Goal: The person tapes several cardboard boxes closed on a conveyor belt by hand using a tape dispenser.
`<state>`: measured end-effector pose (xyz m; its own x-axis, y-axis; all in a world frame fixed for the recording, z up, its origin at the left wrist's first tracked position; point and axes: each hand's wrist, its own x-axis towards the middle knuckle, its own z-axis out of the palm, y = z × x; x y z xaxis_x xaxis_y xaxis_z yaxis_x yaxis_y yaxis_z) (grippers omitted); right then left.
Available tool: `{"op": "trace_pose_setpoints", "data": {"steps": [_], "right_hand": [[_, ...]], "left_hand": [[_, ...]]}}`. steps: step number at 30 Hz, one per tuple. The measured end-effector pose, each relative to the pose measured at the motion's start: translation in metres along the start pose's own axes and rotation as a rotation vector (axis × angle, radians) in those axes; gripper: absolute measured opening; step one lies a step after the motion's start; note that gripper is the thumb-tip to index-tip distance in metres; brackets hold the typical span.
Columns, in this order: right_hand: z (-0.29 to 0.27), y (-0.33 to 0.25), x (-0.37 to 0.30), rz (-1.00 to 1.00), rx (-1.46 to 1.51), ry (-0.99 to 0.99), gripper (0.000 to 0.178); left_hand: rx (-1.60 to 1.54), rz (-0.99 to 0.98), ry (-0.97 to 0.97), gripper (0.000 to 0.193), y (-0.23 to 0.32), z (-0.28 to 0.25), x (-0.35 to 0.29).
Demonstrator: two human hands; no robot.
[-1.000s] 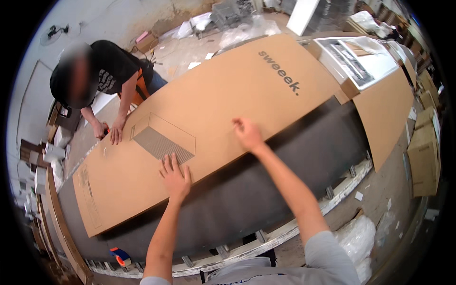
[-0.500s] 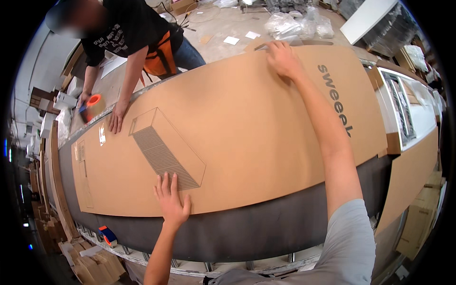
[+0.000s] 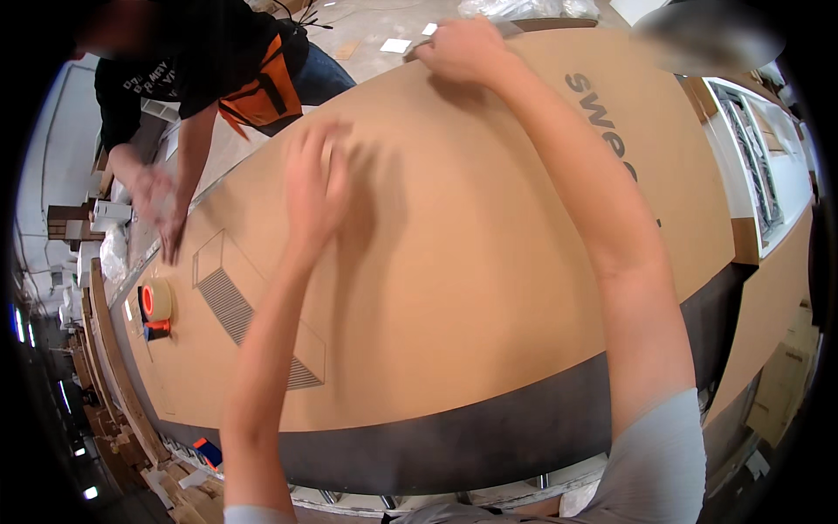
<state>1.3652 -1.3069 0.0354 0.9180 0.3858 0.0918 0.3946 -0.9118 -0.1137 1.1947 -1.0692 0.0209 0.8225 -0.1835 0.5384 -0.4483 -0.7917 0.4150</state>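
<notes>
A large flat cardboard box (image 3: 454,288) lies across in front of me, printed with a striped drawing and dark lettering. My left hand (image 3: 319,188), smeared by motion, hovers above its middle with the fingers partly apart and nothing visible in them. At the box's far edge, my right hand (image 3: 467,52) bends its fingers over the border; what lies under the fingertips is hidden. A tape dispenser (image 3: 157,301) with an orange core rests on the box's left end. Close to it, a co-worker's hands (image 3: 161,205) are blurred together at the far left edge.
The box lies on a dark surface (image 3: 436,454) with metal rollers along the near side. A second tape dispenser (image 3: 208,451) sits at the near left. On the right stands an open carton (image 3: 755,162) with white panels. Plastic wrap (image 3: 524,9) lies beyond the far edge.
My left hand has lifted from the near edge and swung toward the far side. My right hand has moved left along the far edge. The co-worker has set the tape dispenser on the box.
</notes>
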Motion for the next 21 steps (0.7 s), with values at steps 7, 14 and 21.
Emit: {"op": "trace_pose_setpoints", "data": {"steps": [7, 14, 21], "right_hand": [[-0.006, 0.012, 0.003, -0.002, 0.029, -0.042, 0.044], [0.007, 0.052, -0.014, -0.074, 0.121, 0.24, 0.045], [-0.01, 0.054, 0.02, 0.001, 0.037, 0.103, 0.052]], "left_hand": [[-0.231, -0.286, -0.251, 0.038, -0.052, 0.113, 0.171], [-0.026, -0.127, -0.293, 0.049, -0.044, 0.116, 0.167], [0.065, -0.174, -0.46, 0.06, -0.024, 0.104, 0.177]]}}
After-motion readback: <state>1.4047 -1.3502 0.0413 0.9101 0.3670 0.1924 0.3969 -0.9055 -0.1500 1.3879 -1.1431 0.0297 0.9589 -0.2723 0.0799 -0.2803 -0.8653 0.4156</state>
